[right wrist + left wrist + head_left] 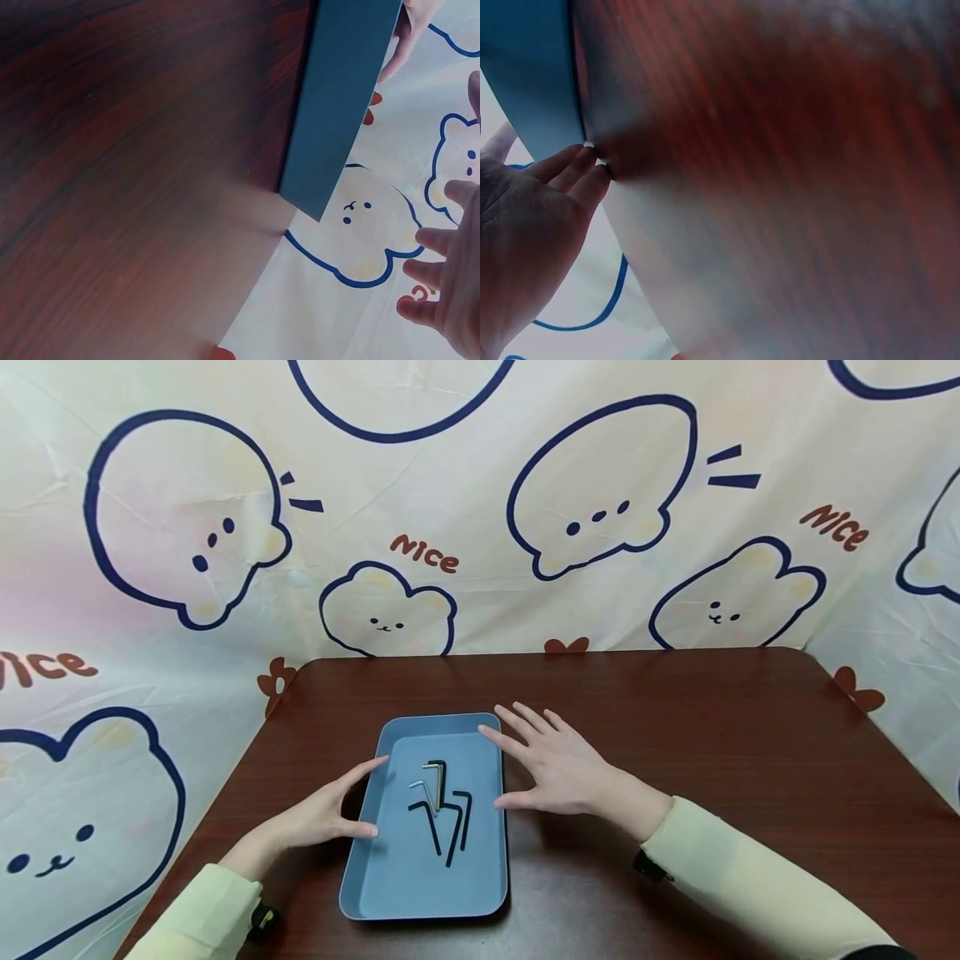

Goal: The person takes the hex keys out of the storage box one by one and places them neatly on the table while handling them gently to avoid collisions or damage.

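Observation:
A blue tray point(420, 893) lies on the table, holding several L-shaped hex keys point(454, 835), mostly black, with a silver one point(426, 793) among them. At the tray's left side is the left hand point(318, 814), thumb and fingers spread at the rim; in the left wrist view this hand point(540, 217) has its fingertips at the tray's side point(536, 90). The right hand point(558, 768) is beside the tray's right edge with fingers spread, holding nothing. In the right wrist view that hand point(457, 262) shows apart from the tray wall point(337, 105).
The brown table point(712, 735) extends right of and behind the tray. A cloth point(480, 527) with bear drawings hangs behind the table and along its sides. Pale sleeves point(750, 860) with dark wrist devices cover both forearms.

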The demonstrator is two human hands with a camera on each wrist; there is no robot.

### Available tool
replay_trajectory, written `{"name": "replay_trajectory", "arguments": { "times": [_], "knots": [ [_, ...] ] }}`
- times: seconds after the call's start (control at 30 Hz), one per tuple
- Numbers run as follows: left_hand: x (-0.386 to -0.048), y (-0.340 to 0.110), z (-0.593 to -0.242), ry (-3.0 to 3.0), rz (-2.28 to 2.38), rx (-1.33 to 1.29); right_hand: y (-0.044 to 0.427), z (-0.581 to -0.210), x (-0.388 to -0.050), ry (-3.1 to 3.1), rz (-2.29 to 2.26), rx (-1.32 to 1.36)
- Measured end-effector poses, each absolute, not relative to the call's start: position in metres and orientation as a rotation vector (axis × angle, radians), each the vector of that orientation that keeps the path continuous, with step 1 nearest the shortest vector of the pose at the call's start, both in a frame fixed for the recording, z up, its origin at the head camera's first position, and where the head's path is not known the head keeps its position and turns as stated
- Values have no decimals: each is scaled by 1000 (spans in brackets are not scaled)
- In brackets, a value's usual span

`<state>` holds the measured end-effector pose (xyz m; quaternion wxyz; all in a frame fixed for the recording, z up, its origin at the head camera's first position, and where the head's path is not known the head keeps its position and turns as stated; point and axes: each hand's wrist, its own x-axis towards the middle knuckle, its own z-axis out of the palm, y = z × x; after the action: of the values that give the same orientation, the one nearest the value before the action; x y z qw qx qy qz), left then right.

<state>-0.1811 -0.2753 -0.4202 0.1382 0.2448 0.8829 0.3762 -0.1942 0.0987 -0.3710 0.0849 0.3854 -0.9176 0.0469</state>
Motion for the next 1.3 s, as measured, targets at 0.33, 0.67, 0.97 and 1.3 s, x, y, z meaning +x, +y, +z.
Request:
{"name": "replay_trajectory", "arguments": {
  "times": [0.33, 0.67, 0.97, 1.3],
  "knots": [
    [-182, -275, -421, 2546, 1081, 659, 91, -379, -206, -2734, 154, 1187],
    [-182, -274, -420, 2549, 1078, 639, 88, -386, -214, -2741, 267, 1265],
    [-181, -275, -421, 2549, 1079, 640, 84, -394, -224, -2748, 599, 1357],
    [-183, -276, -421, 2512, 1110, 651, 73, -397, -229, -2711, 890, 1362]
  ]
}}
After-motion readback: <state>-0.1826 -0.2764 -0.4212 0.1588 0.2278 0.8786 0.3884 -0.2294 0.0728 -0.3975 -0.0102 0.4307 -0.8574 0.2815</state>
